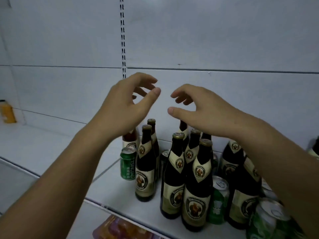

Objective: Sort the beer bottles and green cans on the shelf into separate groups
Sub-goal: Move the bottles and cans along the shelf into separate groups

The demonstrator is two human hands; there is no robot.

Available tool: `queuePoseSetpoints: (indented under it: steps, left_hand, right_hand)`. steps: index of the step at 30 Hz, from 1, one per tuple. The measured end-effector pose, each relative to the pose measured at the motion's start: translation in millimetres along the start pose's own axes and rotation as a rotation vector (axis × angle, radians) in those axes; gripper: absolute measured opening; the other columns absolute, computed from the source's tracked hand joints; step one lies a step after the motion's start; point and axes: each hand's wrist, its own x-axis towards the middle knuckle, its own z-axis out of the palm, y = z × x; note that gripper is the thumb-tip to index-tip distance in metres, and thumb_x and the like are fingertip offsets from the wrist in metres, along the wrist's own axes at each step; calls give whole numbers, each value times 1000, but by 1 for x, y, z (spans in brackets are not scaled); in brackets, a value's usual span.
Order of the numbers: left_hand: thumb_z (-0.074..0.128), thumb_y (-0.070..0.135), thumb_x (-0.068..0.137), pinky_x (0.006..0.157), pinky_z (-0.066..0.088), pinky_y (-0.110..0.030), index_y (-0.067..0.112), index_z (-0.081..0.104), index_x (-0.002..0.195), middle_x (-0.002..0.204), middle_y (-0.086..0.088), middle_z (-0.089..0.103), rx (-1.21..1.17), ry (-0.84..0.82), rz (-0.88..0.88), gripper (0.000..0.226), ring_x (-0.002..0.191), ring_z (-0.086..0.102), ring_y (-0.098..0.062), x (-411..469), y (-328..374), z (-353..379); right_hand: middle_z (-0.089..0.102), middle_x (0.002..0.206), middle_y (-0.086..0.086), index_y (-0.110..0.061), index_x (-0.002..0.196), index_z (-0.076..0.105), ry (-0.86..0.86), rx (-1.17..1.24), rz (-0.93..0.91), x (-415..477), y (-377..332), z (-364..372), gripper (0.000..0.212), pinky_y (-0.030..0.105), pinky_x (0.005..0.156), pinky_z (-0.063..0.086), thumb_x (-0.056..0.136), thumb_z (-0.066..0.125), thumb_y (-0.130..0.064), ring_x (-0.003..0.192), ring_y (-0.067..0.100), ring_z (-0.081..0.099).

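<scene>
Several dark beer bottles (174, 176) with cream labels stand clustered on the white shelf (110, 187), mixed with green cans. One green can (127, 163) stands at the cluster's left edge, another green can (217, 200) sits between bottles, and a third green can (265, 221) is at the lower right. My left hand (126, 107) hovers above the rear left bottles, fingers loosely curved, holding nothing. Over the rear middle bottles my right hand (203, 109) hangs the same way, empty. My right forearm hides part of the right-hand bottles.
The shelf's left half is bare white. An orange bottle (6, 112) stands far left at the back. A slotted upright (122, 40) runs up the back panel. A pink packet (119, 228) lies on the lower shelf in front. Another bottle (315, 149) peeks in at the right edge.
</scene>
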Motion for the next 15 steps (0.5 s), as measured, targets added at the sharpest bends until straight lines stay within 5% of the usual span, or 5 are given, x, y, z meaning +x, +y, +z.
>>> queuePoseSetpoints:
  steps: [15]
  left_hand:
    - [65,39,94,84,57,-26,37,65,115,108,18,68,212,-547,-60,20,94,66,2,7,-162,8]
  right_hand:
    - [64,112,-13,-18,128,65,-719,-494,77,123,41,50,42,22,85,48,93,70,-41,102,8,62]
